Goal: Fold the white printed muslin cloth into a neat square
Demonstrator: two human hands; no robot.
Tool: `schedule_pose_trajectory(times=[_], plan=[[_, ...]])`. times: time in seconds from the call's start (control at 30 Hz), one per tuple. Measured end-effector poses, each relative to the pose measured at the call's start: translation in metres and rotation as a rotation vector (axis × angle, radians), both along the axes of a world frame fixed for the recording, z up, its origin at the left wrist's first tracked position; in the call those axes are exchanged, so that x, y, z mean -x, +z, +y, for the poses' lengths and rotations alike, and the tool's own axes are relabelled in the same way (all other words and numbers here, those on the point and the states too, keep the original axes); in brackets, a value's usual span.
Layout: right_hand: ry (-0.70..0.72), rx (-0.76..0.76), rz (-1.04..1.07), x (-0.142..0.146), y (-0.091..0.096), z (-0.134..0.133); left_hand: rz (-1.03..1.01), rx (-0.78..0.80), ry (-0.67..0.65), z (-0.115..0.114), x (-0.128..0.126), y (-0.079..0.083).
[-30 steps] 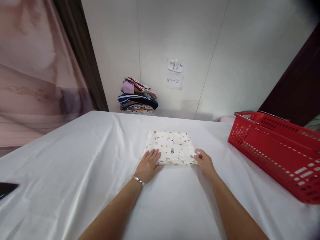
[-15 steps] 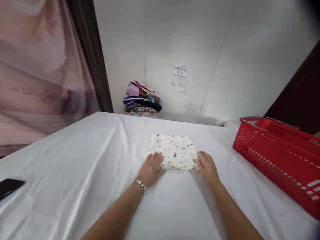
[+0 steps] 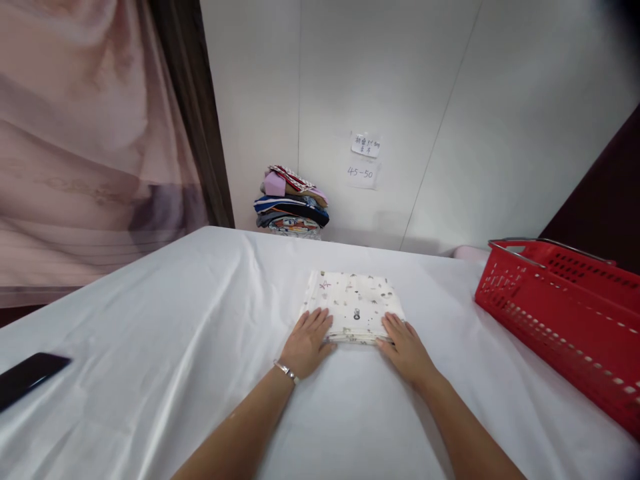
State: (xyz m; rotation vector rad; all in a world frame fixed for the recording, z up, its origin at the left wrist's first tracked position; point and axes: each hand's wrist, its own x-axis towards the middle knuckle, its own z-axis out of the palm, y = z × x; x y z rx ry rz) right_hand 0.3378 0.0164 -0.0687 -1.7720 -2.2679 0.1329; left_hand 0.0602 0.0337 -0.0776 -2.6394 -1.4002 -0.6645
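Observation:
A folded white cloth [image 3: 353, 297] with small printed figures lies flat on the white-covered table [image 3: 200, 320], its layered edge facing me. My left hand [image 3: 307, 340] rests on its near left corner, fingers stretched out and thumb by the front edge. On the near right corner lies my right hand [image 3: 407, 347], its fingers flat on the top and the thumb at the front edge. Neither hand grips the cloth. A silver bracelet [image 3: 286, 371] circles my left wrist.
A red plastic basket [image 3: 560, 307] with metal handles stands at the right. A black phone [image 3: 33, 377] lies at the left edge. Beyond the table, a stack of folded clothes [image 3: 293, 203] sits against the wall. A pink curtain [image 3: 90, 133] hangs at the left.
My right hand has moved from the cloth's right side onto its near right corner, with fingers now laid flat. My left hand stays in place. The view has shifted slightly left.

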Motion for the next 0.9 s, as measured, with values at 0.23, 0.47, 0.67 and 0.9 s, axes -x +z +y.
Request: schedule_pose_trajectory(times=[0.23, 0.47, 0.67, 0.9], plan=[[0.004, -0.009, 0.005, 0.0, -0.002, 0.001, -0.004, 0.018, 0.033, -0.004, 0.005, 0.001], [-0.015, 0.011, -0.012, -0.001, -0.004, 0.002, -0.059, 0.091, 0.098, -0.006, 0.006, 0.005], [-0.001, -0.035, -0.018, -0.002, -0.006, 0.002, -0.158, 0.191, 0.143, -0.005, 0.008, 0.01], [-0.015, -0.012, -0.011, -0.001, 0.004, -0.002, -0.277, 0.244, 0.182, -0.007, 0.005, 0.02]])
